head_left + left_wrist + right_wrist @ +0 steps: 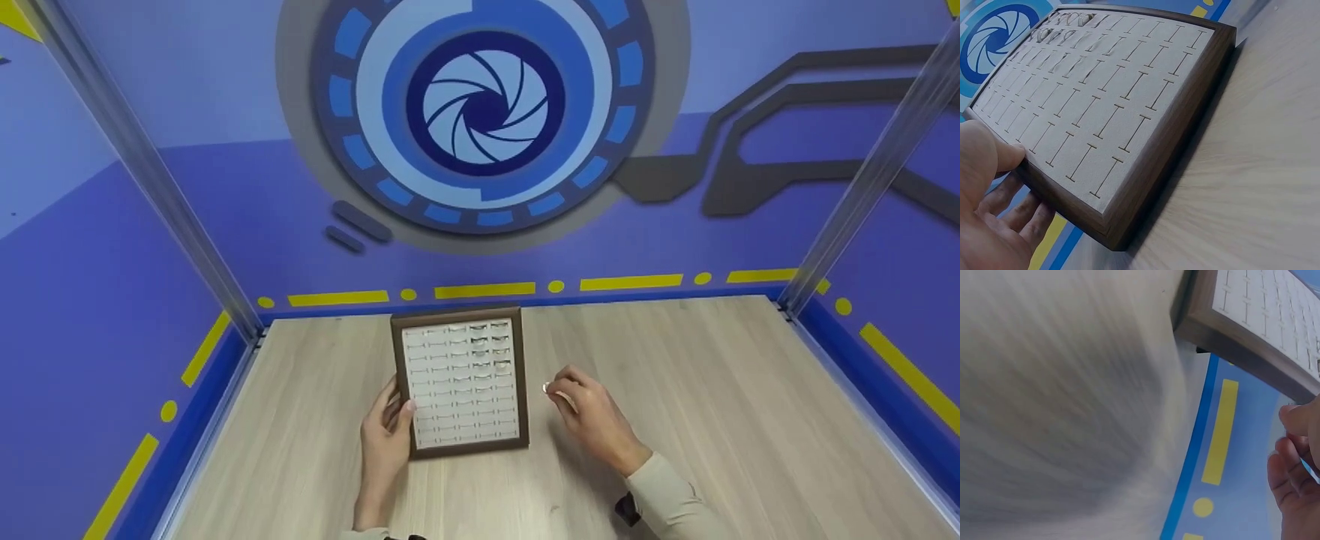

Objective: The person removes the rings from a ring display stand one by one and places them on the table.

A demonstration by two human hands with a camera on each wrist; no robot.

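Note:
A ring display tray [523, 409] with a dark wooden frame and a pale slotted pad leans up off the table. My left hand [382, 442] grips its left edge, thumb over the front and fingers behind, as the left wrist view also shows. Several rings [491, 346] sit in slots at the pad's upper right; the lower slots hold none. Right of the tray, my right hand [594, 420] pinches a small shiny ring [546, 388] between thumb and fingertips, apart from the frame. In the right wrist view the fingers mostly hide the ring.
The light wooden table [712, 420] extends on both sides of the tray. Blue printed panels [225, 210] with metal corner posts [862, 180] enclose its back and sides. A dark band [627, 508] shows at the right sleeve.

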